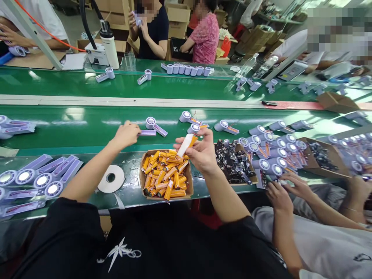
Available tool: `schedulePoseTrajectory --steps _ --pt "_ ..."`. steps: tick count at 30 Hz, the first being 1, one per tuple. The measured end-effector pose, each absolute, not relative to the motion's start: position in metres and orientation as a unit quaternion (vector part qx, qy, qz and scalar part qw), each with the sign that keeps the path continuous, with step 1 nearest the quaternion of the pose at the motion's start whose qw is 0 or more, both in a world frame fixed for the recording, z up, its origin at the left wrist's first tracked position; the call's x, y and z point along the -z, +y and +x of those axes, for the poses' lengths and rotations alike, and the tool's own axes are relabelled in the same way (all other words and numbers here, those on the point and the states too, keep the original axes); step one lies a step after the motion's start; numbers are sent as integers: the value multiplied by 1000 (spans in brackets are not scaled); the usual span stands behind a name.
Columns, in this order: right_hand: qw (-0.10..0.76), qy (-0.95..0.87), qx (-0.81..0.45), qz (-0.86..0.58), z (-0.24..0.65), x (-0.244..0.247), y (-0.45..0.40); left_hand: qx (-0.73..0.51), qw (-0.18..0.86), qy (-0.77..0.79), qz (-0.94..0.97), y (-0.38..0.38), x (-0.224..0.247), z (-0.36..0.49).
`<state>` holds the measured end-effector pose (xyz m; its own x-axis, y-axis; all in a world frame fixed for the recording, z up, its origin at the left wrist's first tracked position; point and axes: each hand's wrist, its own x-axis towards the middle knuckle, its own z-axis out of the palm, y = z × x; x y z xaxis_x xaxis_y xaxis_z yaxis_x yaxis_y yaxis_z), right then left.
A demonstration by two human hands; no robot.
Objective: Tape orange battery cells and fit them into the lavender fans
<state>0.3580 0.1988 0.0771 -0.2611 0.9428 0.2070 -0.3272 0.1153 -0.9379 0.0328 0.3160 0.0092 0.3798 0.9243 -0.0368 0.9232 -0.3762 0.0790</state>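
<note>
The right hand (203,151) has thumb and fingers clamped on an orange cell with a white strip (187,145), above the right rear corner of a cardboard box (191,185). That box stands at the near edge of the bench (132,184), filled with loosely piled orange cells (165,174). The left hand (127,135), over the green belt (72,133), has fingers drawn together at one end of a purple handle (148,133); whether they clamp it cannot be told. To the right, a second box (254,179) contains a heap of black parts (229,159); a third box (342,166) holds more dark parts. A white tape roll (118,179) lies left of the cell box, near the bench's near edge.
</note>
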Motion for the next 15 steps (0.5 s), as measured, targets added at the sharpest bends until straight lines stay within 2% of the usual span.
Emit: schedulePoseTrajectory --steps 6,15 --pt "430 -543 -677 -249 310 -63 252 9 65 584 809 336 9 -62" --pt "310 -574 -727 -214 242 -38 308 -92 161 498 847 361 37 -73"
